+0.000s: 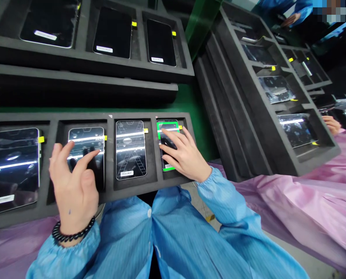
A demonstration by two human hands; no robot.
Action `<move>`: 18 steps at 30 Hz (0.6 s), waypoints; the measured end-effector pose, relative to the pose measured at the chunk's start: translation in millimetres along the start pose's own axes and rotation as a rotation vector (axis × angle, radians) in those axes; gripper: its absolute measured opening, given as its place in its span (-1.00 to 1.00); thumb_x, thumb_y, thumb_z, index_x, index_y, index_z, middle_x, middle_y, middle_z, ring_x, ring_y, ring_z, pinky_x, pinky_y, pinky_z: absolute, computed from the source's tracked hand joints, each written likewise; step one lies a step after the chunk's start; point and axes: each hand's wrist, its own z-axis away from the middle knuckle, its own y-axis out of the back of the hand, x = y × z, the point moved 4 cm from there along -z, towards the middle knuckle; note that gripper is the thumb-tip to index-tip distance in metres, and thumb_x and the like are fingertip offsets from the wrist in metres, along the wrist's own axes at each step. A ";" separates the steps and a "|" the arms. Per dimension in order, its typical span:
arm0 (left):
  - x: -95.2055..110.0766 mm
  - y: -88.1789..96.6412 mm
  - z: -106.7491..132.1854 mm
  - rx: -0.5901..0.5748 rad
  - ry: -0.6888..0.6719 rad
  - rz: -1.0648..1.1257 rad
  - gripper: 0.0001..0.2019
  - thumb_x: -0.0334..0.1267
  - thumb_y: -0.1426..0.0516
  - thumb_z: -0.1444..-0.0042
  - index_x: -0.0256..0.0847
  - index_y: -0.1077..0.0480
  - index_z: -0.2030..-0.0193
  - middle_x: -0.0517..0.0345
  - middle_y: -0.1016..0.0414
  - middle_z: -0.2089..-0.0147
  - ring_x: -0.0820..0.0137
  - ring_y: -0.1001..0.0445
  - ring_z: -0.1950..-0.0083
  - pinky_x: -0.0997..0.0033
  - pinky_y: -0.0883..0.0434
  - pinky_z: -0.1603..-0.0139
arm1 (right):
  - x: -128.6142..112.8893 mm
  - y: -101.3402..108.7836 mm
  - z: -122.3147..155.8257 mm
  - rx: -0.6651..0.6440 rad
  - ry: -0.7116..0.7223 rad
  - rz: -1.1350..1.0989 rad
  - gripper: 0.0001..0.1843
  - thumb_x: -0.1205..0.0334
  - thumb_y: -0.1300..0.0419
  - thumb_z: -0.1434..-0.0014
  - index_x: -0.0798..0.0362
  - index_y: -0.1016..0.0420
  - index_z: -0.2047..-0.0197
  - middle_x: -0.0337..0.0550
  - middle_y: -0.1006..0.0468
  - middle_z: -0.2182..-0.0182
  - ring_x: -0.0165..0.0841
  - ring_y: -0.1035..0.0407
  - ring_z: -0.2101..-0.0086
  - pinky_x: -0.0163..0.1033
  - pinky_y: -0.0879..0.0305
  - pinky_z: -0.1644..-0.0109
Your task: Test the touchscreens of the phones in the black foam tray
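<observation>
A black foam tray (110,155) lies in front of me, holding a row of smartphones in separate compartments. My left hand (74,182) rests with spread fingers on the second phone (87,135), covering its lower half. My right hand (181,153) lies across the fourth phone (167,130), whose screen shows a bright green rectangle. Between my hands, the third phone (131,150) lies untouched, and another phone (12,170) fills the far-left compartment. Small yellow tabs mark the compartments. A dark beaded bracelet (73,230) circles my left wrist, and blue sleeves cover both arms.
More foam trays of phones stand ahead (74,62) and to the right (265,97), above a green surface (187,100). On the right, a co-worker's hand (332,124) and pink sleeve (306,201) show. Another person's hand (290,19) appears at the top right.
</observation>
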 end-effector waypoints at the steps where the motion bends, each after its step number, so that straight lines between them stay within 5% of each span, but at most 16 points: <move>1: 0.2 -0.3 -0.1 -0.003 0.002 0.000 -0.46 0.02 0.18 -0.40 -0.13 -0.47 -0.22 -0.01 -0.14 -0.49 0.02 0.03 -0.57 -0.16 0.05 -0.57 | -4.0 0.6 7.1 0.001 0.021 -0.011 -0.64 0.09 -0.02 -0.45 0.02 -0.57 -0.07 0.04 -0.29 -0.39 -0.11 -0.26 -0.28 0.31 0.05 -0.49; 10: -0.8 -0.7 0.5 -0.011 -0.011 -0.029 -0.39 0.07 0.21 -0.40 -0.22 -0.47 -0.22 -0.09 -0.16 -0.48 0.02 0.02 -0.57 -0.11 0.05 -0.57 | -27.8 -1.2 47.0 0.010 0.115 -0.185 -0.61 0.10 -0.01 -0.45 0.00 -0.64 0.22 0.01 -0.43 -0.30 -0.19 -0.32 -0.24 0.24 -0.09 -0.45; 18: -1.5 -1.6 1.2 -0.005 0.002 -0.044 -0.37 0.09 0.21 -0.40 -0.25 -0.48 -0.21 -0.11 -0.16 -0.48 0.03 0.04 -0.57 -0.08 0.05 -0.58 | -13.3 7.8 43.8 0.139 0.081 -0.191 -0.65 0.13 -0.04 -0.43 -0.04 -0.67 0.14 -0.03 -0.44 -0.29 -0.18 -0.33 -0.21 0.20 -0.09 -0.45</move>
